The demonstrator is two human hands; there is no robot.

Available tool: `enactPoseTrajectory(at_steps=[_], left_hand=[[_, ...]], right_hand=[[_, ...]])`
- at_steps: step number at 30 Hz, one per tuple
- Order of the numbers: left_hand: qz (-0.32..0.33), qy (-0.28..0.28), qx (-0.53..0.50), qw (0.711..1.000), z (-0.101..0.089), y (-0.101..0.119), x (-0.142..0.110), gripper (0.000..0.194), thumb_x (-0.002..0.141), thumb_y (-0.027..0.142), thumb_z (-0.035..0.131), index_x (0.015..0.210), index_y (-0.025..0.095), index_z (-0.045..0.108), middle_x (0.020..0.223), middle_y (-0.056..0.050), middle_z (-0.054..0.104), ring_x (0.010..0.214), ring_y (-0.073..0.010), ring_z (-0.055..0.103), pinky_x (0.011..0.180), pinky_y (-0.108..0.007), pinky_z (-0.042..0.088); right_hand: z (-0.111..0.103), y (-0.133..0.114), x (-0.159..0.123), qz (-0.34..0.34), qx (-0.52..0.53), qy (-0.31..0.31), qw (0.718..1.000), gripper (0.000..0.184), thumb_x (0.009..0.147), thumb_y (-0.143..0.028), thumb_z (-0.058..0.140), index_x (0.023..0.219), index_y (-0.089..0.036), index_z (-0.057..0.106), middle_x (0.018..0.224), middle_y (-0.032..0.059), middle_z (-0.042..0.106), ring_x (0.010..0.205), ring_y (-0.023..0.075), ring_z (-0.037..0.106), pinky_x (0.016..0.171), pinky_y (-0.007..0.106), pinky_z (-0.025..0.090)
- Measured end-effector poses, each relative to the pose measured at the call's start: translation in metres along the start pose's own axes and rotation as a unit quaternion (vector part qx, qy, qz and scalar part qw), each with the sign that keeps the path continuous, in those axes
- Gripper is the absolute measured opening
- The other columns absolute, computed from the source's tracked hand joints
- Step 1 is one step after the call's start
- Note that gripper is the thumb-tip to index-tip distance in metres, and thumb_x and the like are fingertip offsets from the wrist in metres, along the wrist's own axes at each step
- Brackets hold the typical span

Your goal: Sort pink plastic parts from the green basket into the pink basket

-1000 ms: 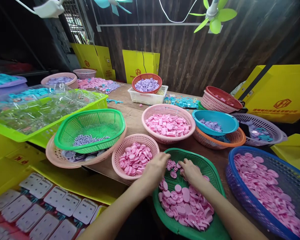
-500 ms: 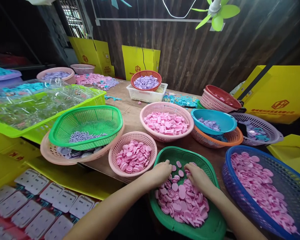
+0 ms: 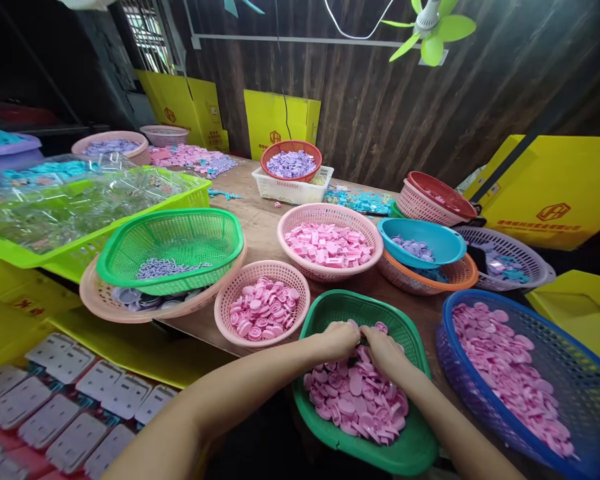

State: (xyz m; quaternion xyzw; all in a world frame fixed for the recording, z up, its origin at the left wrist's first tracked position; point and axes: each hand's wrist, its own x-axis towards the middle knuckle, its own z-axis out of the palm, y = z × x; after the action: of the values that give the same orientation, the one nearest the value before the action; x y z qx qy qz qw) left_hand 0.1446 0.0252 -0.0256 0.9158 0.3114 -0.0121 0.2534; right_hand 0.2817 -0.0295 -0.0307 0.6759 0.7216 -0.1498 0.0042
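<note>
My left hand (image 3: 343, 340) and my right hand (image 3: 384, 352) meet over the far half of a dark green plastic basket (image 3: 370, 460). Fingers of both hands are closed and their tips come together; whatever they pinch is hidden. Beneath them lies a heap of pink oval plastic pieces (image 3: 357, 403), some face up, some on edge. A few more pink pieces show just beyond my fingers. To the left stands a small light-pink basket (image 3: 221, 320) holding thicker pink round pieces (image 3: 265, 310), apart from my hands.
A blue basket (image 3: 447, 350) of pink ovals stands right. Behind are a pink basket (image 3: 283, 243) of blocky pink parts and a turquoise bowl (image 3: 455, 253) on an orange basket. A green basket (image 3: 215, 233) and a lime crate (image 3: 75, 257) of bagged items stand left.
My hands were apart over the green basket and have come together, the left moving right. Loose ovals visible between them are now mostly covered. The view has shifted slightly.
</note>
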Motion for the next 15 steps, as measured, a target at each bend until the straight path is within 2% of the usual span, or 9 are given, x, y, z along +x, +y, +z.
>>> enactPoseTrajectory(at_steps=[5,9,13,15], left_hand=[[-0.004,0.028,-0.062,0.998,-0.01,-0.006,-0.004,0.012,0.063,0.021,0.059,0.069,0.011,0.063,0.072,-0.015,0.063,0.074,-0.0302,0.06,0.066,-0.038,0.045],[-0.025,0.07,-0.146,0.987,-0.025,-0.015,-0.018,0.008,0.064,0.019,0.056,0.066,0.012,0.06,0.065,-0.009,0.062,0.067,-0.024,0.06,0.06,-0.031,0.043],[-0.033,0.082,-0.244,0.966,-0.033,-0.014,-0.035,0.019,0.069,0.032,0.056,0.073,0.014,0.056,0.069,-0.004,0.064,0.064,-0.0171,0.061,0.055,-0.024,0.043],[-0.028,0.072,-0.354,0.932,-0.034,-0.008,-0.044,0.025,0.07,0.039,0.056,0.074,0.014,0.052,0.07,-0.003,0.064,0.066,-0.0159,0.062,0.058,-0.024,0.044]], right_hand=[[-0.001,0.001,0.008,-0.008,-0.016,-0.007,1.0,0.019,0.078,-0.008,0.044,0.088,-0.017,0.057,0.089,0.0072,0.061,0.083,0.0182,0.057,0.067,0.025,0.034],[-0.009,0.005,0.009,-0.005,-0.024,0.012,1.0,0.024,0.083,-0.01,0.039,0.101,-0.018,0.053,0.093,0.0073,0.058,0.084,0.0184,0.057,0.066,0.025,0.035],[-0.009,0.0,0.017,-0.015,-0.015,0.005,1.0,0.025,0.083,-0.012,0.041,0.101,-0.021,0.056,0.105,0.0091,0.053,0.079,0.0177,0.059,0.065,0.026,0.035],[-0.006,-0.004,0.021,-0.019,-0.001,-0.001,1.0,0.024,0.081,-0.01,0.043,0.098,-0.02,0.058,0.11,0.0107,0.051,0.079,0.0175,0.06,0.065,0.026,0.036]])
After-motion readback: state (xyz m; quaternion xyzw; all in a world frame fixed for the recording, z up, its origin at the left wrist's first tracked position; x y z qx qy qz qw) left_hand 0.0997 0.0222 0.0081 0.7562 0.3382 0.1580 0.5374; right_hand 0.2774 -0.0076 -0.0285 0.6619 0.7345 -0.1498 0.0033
